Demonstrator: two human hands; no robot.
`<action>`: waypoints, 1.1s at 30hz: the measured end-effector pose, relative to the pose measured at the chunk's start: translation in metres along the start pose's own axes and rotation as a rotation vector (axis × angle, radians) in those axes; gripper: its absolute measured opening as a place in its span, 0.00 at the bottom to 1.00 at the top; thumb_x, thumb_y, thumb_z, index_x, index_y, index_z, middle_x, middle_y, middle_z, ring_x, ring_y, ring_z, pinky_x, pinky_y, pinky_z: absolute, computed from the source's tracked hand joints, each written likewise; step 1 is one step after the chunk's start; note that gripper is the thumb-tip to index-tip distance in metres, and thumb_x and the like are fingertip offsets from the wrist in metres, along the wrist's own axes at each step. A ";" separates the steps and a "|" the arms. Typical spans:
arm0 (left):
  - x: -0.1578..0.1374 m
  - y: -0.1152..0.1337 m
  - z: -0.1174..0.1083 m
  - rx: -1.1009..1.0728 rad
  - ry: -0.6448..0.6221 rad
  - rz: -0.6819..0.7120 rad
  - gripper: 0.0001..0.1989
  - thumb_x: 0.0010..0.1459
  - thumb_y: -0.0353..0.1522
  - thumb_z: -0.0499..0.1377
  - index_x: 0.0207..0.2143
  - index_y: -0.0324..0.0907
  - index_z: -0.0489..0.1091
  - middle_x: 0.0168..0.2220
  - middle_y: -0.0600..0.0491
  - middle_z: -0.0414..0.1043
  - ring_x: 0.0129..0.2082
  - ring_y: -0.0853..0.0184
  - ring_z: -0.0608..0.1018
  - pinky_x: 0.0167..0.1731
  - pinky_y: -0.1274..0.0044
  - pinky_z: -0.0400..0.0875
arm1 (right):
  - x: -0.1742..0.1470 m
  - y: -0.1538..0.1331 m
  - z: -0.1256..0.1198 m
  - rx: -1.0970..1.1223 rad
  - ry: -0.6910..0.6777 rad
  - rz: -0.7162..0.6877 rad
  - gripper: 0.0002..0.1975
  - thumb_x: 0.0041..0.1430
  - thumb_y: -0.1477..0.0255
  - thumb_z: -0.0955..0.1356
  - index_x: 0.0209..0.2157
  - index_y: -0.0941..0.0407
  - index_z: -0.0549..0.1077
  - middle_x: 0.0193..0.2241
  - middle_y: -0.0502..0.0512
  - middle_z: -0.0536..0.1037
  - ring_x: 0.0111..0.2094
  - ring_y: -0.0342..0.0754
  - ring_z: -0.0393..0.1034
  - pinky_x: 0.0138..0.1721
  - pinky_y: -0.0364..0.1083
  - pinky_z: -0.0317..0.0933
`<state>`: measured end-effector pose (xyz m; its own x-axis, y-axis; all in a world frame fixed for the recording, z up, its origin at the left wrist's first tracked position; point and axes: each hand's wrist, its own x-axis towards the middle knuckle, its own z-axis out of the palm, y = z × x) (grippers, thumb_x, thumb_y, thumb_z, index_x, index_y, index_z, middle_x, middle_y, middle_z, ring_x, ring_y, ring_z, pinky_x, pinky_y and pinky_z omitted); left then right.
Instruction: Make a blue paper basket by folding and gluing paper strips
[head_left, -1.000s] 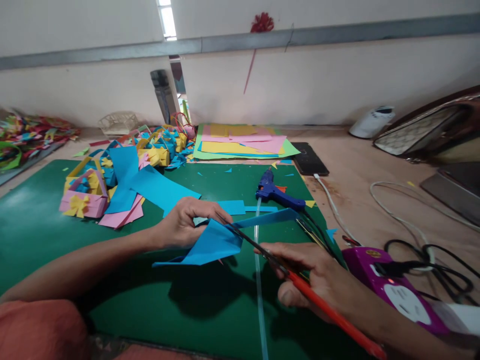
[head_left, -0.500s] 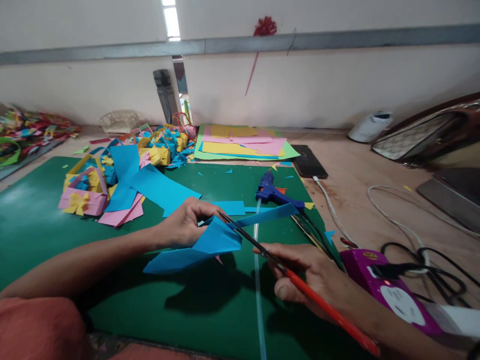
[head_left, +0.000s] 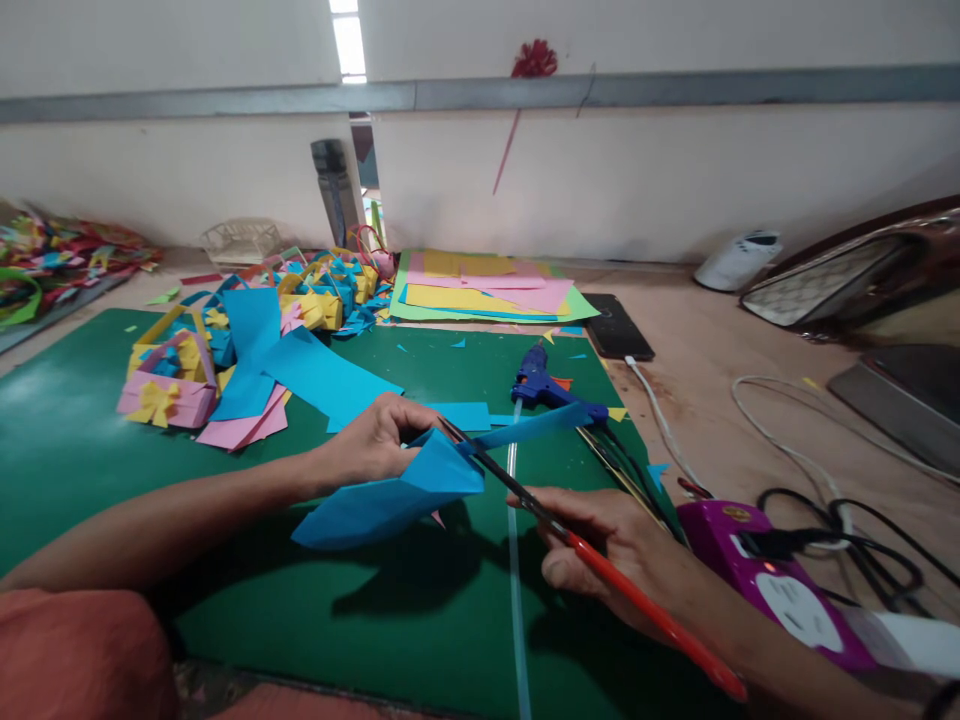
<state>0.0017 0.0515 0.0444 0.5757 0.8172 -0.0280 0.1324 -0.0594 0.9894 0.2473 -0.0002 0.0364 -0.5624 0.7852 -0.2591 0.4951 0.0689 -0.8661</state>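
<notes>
My left hand (head_left: 382, 437) pinches a folded piece of blue paper (head_left: 405, 485) above the green mat, its fingers closed round the upper edge. My right hand (head_left: 607, 540) is wrapped round red-handled scissors (head_left: 622, 580), seen nearly edge-on. Their dark blades point up and left to the paper's upper edge beside my left fingertips. From the blades a narrow blue strip (head_left: 536, 428) sticks out to the right, joined to or touching the paper; I cannot tell which. Blue sheets (head_left: 330, 375) lie on the mat beyond my left hand.
Small paper baskets (head_left: 169, 395) stand at the left. Stacked coloured paper (head_left: 487, 290) lies at the back. A blue glue gun (head_left: 536, 380) with a long glue stick rests beyond my right hand. Right of it are a phone (head_left: 619, 325), cables and a purple power box (head_left: 750, 560).
The strip's free end has shifted slightly left and up, and the lower end of the blue paper has moved a little right. Both hands hold nearly the same pose.
</notes>
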 end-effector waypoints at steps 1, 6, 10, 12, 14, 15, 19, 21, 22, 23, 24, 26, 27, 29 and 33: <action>0.000 0.000 0.000 -0.003 0.000 -0.007 0.15 0.49 0.39 0.63 0.26 0.33 0.74 0.28 0.48 0.75 0.25 0.69 0.74 0.23 0.81 0.68 | 0.000 0.002 0.000 0.001 0.002 0.000 0.16 0.54 0.60 0.66 0.39 0.56 0.72 0.21 0.44 0.58 0.22 0.38 0.49 0.21 0.39 0.46; 0.000 0.000 -0.001 -0.030 -0.017 -0.025 0.14 0.47 0.38 0.64 0.26 0.33 0.73 0.28 0.48 0.75 0.26 0.68 0.74 0.24 0.80 0.68 | 0.000 0.002 -0.001 0.004 -0.016 -0.002 0.14 0.54 0.61 0.66 0.37 0.56 0.71 0.22 0.44 0.57 0.22 0.38 0.48 0.22 0.39 0.45; 0.001 0.001 -0.002 -0.038 -0.033 -0.023 0.13 0.46 0.37 0.65 0.26 0.33 0.74 0.29 0.48 0.75 0.26 0.69 0.74 0.25 0.80 0.68 | 0.001 -0.008 -0.004 -0.001 -0.062 0.048 0.14 0.54 0.61 0.66 0.36 0.57 0.71 0.21 0.44 0.56 0.22 0.38 0.48 0.22 0.40 0.45; 0.001 0.000 -0.002 -0.037 -0.035 -0.018 0.13 0.46 0.37 0.65 0.26 0.33 0.74 0.29 0.48 0.75 0.26 0.69 0.74 0.25 0.80 0.68 | 0.002 -0.011 -0.004 -0.003 -0.062 0.054 0.15 0.54 0.59 0.66 0.36 0.57 0.70 0.21 0.44 0.56 0.22 0.38 0.47 0.22 0.40 0.45; 0.002 0.000 -0.003 -0.035 -0.037 -0.018 0.13 0.46 0.37 0.65 0.26 0.33 0.74 0.29 0.47 0.75 0.26 0.69 0.74 0.26 0.80 0.68 | 0.002 -0.011 -0.004 -0.003 -0.056 0.043 0.15 0.54 0.59 0.65 0.36 0.57 0.70 0.21 0.44 0.56 0.22 0.38 0.47 0.21 0.40 0.45; 0.002 0.000 -0.003 -0.034 -0.039 -0.019 0.13 0.46 0.37 0.64 0.26 0.33 0.74 0.29 0.47 0.75 0.26 0.69 0.74 0.25 0.80 0.68 | 0.002 -0.010 -0.004 -0.004 -0.057 0.041 0.15 0.54 0.59 0.65 0.36 0.57 0.70 0.21 0.44 0.56 0.22 0.38 0.47 0.22 0.40 0.45; 0.002 0.000 -0.003 -0.026 -0.039 -0.033 0.13 0.46 0.37 0.64 0.26 0.33 0.74 0.29 0.48 0.75 0.26 0.69 0.74 0.25 0.80 0.68 | 0.002 -0.005 -0.002 0.002 -0.054 0.029 0.14 0.54 0.60 0.66 0.36 0.57 0.70 0.21 0.43 0.56 0.22 0.38 0.48 0.21 0.39 0.45; 0.002 0.001 -0.003 -0.025 -0.038 -0.041 0.13 0.47 0.37 0.64 0.26 0.33 0.74 0.29 0.48 0.75 0.26 0.68 0.74 0.25 0.80 0.68 | 0.002 -0.001 -0.001 0.012 -0.028 0.006 0.14 0.54 0.61 0.66 0.36 0.57 0.70 0.21 0.43 0.56 0.21 0.37 0.47 0.21 0.39 0.44; 0.001 0.001 -0.002 -0.023 -0.038 -0.042 0.13 0.47 0.37 0.64 0.26 0.33 0.74 0.29 0.48 0.75 0.27 0.68 0.74 0.25 0.80 0.68 | 0.002 0.001 -0.001 0.015 -0.022 -0.001 0.13 0.54 0.61 0.66 0.36 0.56 0.70 0.21 0.43 0.56 0.21 0.37 0.47 0.21 0.39 0.44; 0.001 0.001 -0.002 -0.022 -0.036 -0.043 0.13 0.47 0.37 0.64 0.26 0.33 0.74 0.29 0.47 0.75 0.27 0.68 0.74 0.25 0.80 0.67 | 0.002 0.003 0.000 0.018 -0.020 -0.007 0.13 0.54 0.62 0.66 0.37 0.56 0.70 0.21 0.43 0.56 0.21 0.37 0.47 0.21 0.39 0.44; 0.001 0.002 -0.002 -0.021 -0.033 -0.044 0.13 0.46 0.37 0.64 0.26 0.33 0.74 0.29 0.47 0.75 0.27 0.68 0.74 0.25 0.80 0.67 | 0.001 0.004 0.000 0.018 -0.022 -0.013 0.13 0.54 0.62 0.66 0.37 0.56 0.70 0.21 0.43 0.56 0.21 0.38 0.47 0.21 0.39 0.44; 0.001 0.003 -0.001 -0.019 -0.027 -0.054 0.13 0.46 0.37 0.64 0.25 0.33 0.74 0.29 0.48 0.74 0.26 0.68 0.74 0.25 0.80 0.67 | 0.001 0.005 0.000 0.012 -0.023 -0.025 0.12 0.55 0.63 0.66 0.37 0.56 0.70 0.21 0.44 0.56 0.22 0.38 0.47 0.21 0.39 0.44; 0.001 0.004 -0.001 -0.020 -0.027 -0.060 0.13 0.47 0.37 0.64 0.25 0.33 0.74 0.29 0.48 0.74 0.26 0.69 0.74 0.24 0.81 0.67 | 0.001 0.005 0.000 0.008 -0.023 -0.028 0.12 0.55 0.63 0.66 0.36 0.56 0.70 0.21 0.44 0.56 0.22 0.38 0.47 0.21 0.39 0.44; 0.001 0.005 -0.001 -0.024 -0.029 -0.071 0.13 0.47 0.37 0.64 0.26 0.33 0.74 0.29 0.48 0.74 0.25 0.70 0.73 0.24 0.81 0.67 | 0.001 0.004 0.000 -0.002 -0.021 -0.027 0.12 0.55 0.62 0.66 0.36 0.56 0.70 0.21 0.44 0.56 0.22 0.38 0.47 0.21 0.39 0.44; 0.001 0.002 -0.002 -0.027 -0.031 -0.055 0.13 0.47 0.37 0.64 0.26 0.33 0.74 0.29 0.48 0.75 0.26 0.69 0.74 0.25 0.81 0.68 | 0.002 0.000 0.000 -0.013 0.001 -0.028 0.11 0.55 0.63 0.66 0.35 0.56 0.71 0.20 0.43 0.56 0.21 0.38 0.46 0.20 0.39 0.44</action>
<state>0.0014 0.0535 0.0468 0.5932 0.8004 -0.0863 0.1431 0.0007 0.9897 0.2457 0.0012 0.0357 -0.5753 0.7837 -0.2341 0.4877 0.0989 -0.8674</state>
